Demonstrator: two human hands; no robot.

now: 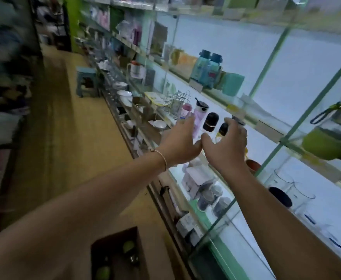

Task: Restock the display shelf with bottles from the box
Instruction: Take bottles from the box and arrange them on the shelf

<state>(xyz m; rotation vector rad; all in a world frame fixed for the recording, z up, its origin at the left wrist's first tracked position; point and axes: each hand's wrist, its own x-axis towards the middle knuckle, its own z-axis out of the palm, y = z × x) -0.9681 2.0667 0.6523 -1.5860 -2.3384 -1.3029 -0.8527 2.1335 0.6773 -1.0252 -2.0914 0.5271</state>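
Observation:
On the lit glass display shelf point(252, 126) stand a lilac bottle point(198, 116) with a black flip lid and a clear bottle with a wide black cap point(211, 121). My left hand point(180, 143) reaches in with fairly straight fingers, its tips touching the lilac bottle's side. My right hand point(227, 145) curls thumb and fingers round a small black-capped bottle point(222, 130) with a yellowish body, right of the wide-capped one. At the bottom, the open brown box point(139, 249) on the floor holds several bottles, two with green caps.
A green bottle point(327, 144) with a blue loop stands further right on the same shelf. Teal bottles point(206, 69) fill the shelf above; jars and clear cups sit below. A teal stool point(86, 79) stands in the aisle. Bowls and a wire rack lie left.

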